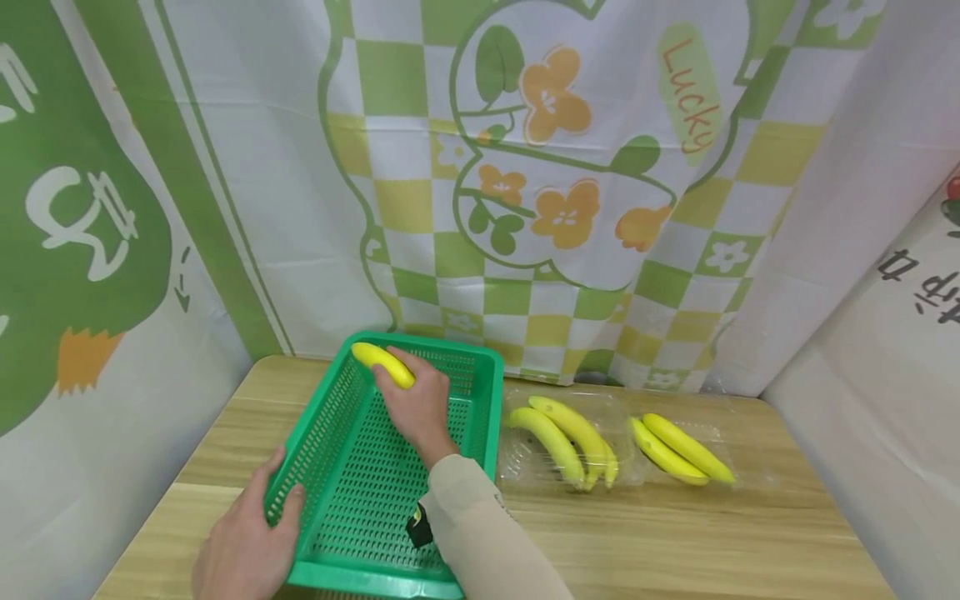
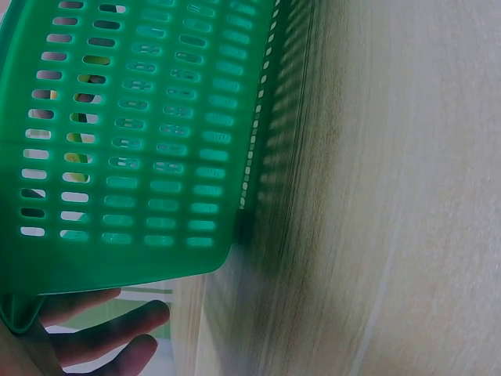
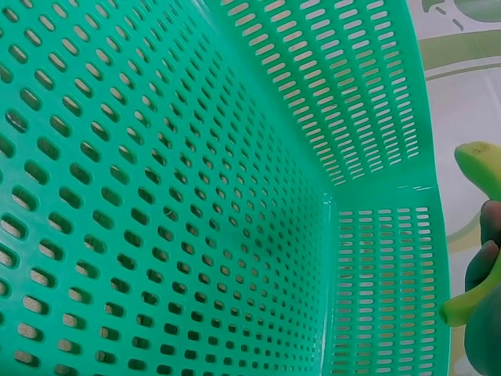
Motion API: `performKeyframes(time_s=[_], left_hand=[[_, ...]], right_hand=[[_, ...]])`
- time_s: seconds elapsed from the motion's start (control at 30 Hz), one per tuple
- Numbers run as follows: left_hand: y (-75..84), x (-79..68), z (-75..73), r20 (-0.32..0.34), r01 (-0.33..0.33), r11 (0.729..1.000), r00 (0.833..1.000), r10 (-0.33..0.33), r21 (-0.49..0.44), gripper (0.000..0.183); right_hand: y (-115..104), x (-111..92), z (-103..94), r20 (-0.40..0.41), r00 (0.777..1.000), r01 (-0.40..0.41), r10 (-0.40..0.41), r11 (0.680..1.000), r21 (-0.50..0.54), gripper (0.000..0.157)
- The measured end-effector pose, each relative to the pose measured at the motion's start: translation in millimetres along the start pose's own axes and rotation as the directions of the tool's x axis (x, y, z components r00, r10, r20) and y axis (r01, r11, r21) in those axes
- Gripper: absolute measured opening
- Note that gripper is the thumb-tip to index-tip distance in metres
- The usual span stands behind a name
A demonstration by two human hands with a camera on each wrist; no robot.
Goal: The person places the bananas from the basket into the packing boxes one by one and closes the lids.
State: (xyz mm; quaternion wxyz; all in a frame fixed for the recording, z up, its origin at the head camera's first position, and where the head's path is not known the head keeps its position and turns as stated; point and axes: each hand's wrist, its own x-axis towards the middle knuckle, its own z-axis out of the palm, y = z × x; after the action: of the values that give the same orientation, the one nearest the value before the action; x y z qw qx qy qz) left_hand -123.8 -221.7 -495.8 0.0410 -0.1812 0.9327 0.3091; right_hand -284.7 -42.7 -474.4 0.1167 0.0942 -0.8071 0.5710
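Observation:
My right hand (image 1: 420,404) holds a yellow banana (image 1: 382,364) over the far left part of a green plastic basket (image 1: 296,575). In the right wrist view, both ends of the banana (image 3: 470,304) stick out from the fingers beside the basket's rim. My left hand (image 1: 247,533) grips the basket's left rim near the front corner, thumb on the inner side. The left wrist view shows its fingers (image 2: 117,333) past the corner of the slotted wall. The basket's visible floor is bare.
Right of the basket, a clear plastic tray (image 1: 517,467) holds several bananas (image 1: 551,437). Two more bananas (image 1: 686,450) lie in clear plastic farther right. Everything stands on a wood-grain table (image 1: 675,542), with a patterned curtain (image 1: 510,308) behind it.

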Motion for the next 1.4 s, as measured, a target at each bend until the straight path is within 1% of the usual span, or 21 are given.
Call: performKeyframes(time_s=[0.17,0.43,0.87,1.4], left_hand=[[-0.7,0.0,0.3,0.001,-0.001,1.0,1.0,0.001,-0.004,0.074],[-0.6,0.4,0.6,0.005,0.007,1.0,1.0,-0.007,-0.005,0.074],[0.0,-0.5,0.6,-0.004,-0.001,1.0,1.0,0.001,-0.009,0.074],[-0.3,-0.6,0.1,-0.001,-0.002,1.0,1.0,0.002,-0.01,0.073]], right_hand=[[0.6,0.0,0.7,0.0,1.0,-0.01,0.01,1.0,0.003,0.039],[1.2,0.5,0.8,-0.005,1.0,-0.004,0.004,1.0,0.005,0.04],[-0.2,-0.3,-0.1,0.0,1.0,-0.018,0.018,1.0,0.013,0.04],[0.2,0.6,0.2,-0.007,1.0,-0.015,0.015,1.0,0.004,0.038]])
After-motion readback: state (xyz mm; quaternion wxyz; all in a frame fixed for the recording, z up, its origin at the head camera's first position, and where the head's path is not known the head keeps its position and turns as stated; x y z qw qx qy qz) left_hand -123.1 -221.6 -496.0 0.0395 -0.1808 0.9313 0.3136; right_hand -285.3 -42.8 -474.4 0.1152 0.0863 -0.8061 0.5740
